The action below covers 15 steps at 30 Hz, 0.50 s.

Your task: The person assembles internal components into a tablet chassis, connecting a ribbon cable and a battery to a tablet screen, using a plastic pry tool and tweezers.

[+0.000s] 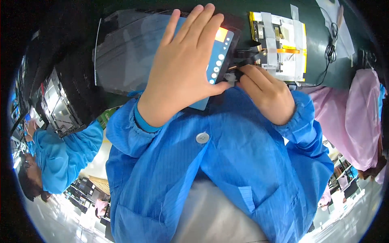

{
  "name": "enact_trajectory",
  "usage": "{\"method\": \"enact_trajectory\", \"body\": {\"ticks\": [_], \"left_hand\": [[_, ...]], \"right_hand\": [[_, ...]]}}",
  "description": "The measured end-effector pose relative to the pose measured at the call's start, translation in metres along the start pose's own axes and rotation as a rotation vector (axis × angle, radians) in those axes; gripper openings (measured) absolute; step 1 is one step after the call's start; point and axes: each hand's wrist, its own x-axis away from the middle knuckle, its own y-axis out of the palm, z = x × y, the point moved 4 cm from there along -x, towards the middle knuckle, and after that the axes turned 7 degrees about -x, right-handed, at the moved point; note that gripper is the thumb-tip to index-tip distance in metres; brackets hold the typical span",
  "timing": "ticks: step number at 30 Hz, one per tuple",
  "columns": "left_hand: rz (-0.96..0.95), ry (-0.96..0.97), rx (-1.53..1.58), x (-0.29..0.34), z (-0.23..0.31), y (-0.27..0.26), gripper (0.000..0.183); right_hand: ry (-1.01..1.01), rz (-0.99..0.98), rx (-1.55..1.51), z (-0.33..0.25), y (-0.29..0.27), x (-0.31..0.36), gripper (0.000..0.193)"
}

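A tablet-like screen [221,56], lit blue with a column of round white icons, lies under my left hand [178,73]. That hand is flat across it with the fingers stretched, its thumb pointing at the near right edge. Beside this edge, my right hand [269,95] has its fingers pinched together near dark strips [245,52] and a small pale piece [231,77]; what they hold is hidden. Just beyond the right hand sits an opened electronic assembly [283,40] with white tape strips, yellow edges and an orange flat cable [289,51].
Dark glossy sheets [121,52] lie left of the screen on the green work surface [314,30]. A bundled black cable [331,52] is at the right. Co-workers in a light-blue sleeve [69,154] and a pink garment [344,117] are on either side.
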Motion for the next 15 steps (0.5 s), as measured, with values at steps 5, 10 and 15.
{"method": "enact_trajectory", "body": {"ticks": [5,10,15], "left_hand": [[-0.012,-0.057,0.125,0.003,-0.001,0.002,0.098],[0.028,-0.062,0.182,0.002,0.003,-0.004,0.103],[-0.408,-0.342,0.159,-0.047,0.015,-0.054,0.105]], "right_hand": [[-0.045,-0.007,-0.035,0.0,0.001,0.007,0.018],[-0.047,0.109,-0.299,0.004,-0.008,0.012,0.018],[0.121,0.133,-0.177,0.004,-0.013,0.01,0.02]]}}
